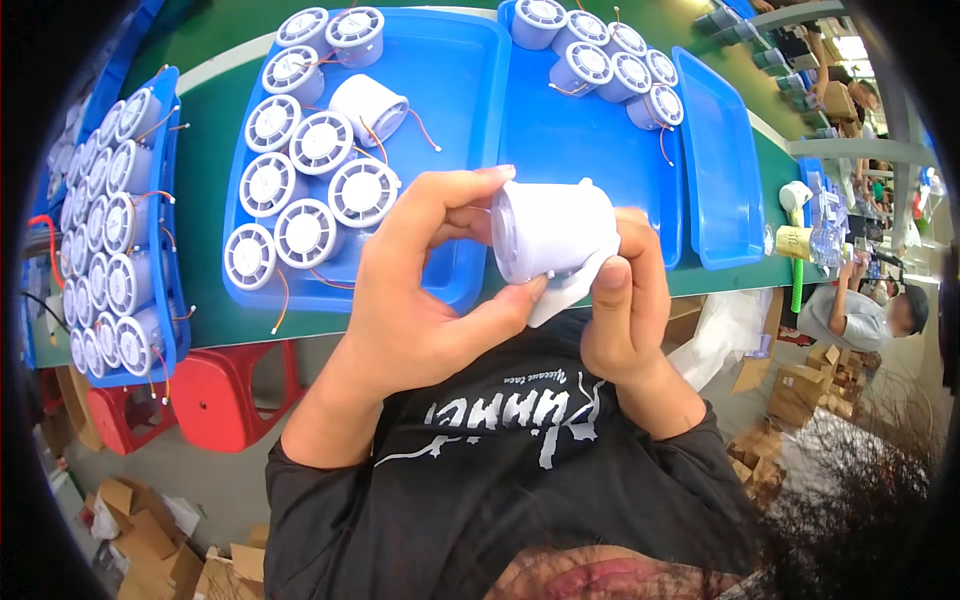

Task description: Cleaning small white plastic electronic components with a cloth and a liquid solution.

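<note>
My left hand is closed around a white cylindrical fan unit, thumb below and fingers above one of its ends. The unit is tilted on its side in front of my chest, near the table's front edge. A thin white cloth is pinched between the thumb and fingers of my right hand and pressed to the unit's lower side. The fingers behind the unit are partly hidden. Left of it, a blue tray bears several similar fan units with vaned round faces and thin wires, one lying on its side.
Another blue tray holds several fan units at its far end; a shallower blue tray stands to its right. A packed tray of units is at far left. A clear bottle stands at the right table end. Red stools and cardboard boxes are below.
</note>
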Demonstrator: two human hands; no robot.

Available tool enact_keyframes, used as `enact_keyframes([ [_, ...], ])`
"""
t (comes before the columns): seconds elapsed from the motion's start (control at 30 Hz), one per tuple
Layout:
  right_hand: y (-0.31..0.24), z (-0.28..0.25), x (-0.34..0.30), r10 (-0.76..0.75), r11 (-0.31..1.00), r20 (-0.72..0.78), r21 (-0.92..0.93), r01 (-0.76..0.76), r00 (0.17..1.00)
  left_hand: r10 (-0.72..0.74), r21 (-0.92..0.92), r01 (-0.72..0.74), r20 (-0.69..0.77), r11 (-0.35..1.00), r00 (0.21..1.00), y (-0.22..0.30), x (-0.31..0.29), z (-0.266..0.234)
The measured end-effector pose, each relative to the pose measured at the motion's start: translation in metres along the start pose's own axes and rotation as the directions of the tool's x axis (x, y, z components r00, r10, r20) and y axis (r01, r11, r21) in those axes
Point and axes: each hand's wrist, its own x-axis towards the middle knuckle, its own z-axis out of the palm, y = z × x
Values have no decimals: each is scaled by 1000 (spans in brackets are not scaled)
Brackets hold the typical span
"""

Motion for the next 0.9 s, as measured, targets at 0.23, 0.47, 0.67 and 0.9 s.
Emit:
enact_keyframes([
  [0.23, 18, -8, 17, 567, 245, 328, 809, -535, 756, 177, 626, -387, 372, 677, 911, 22, 34, -2],
  [0.47, 36, -54, 26, 25, 983, -141, 183, 2, 990, -82, 197, 59, 114, 979, 990, 16, 43, 38],
  [0.67, 46, -74, 20, -234, 972, -107, -41, 231, 966, -149, -161, 162, 90, 973, 985, 7, 50, 62],
  [0.9, 56, -79, 10, 494, 684, 100, 569, -457, 864, 170, 495, -298, 287, 816, 943, -8, 58, 73],
])
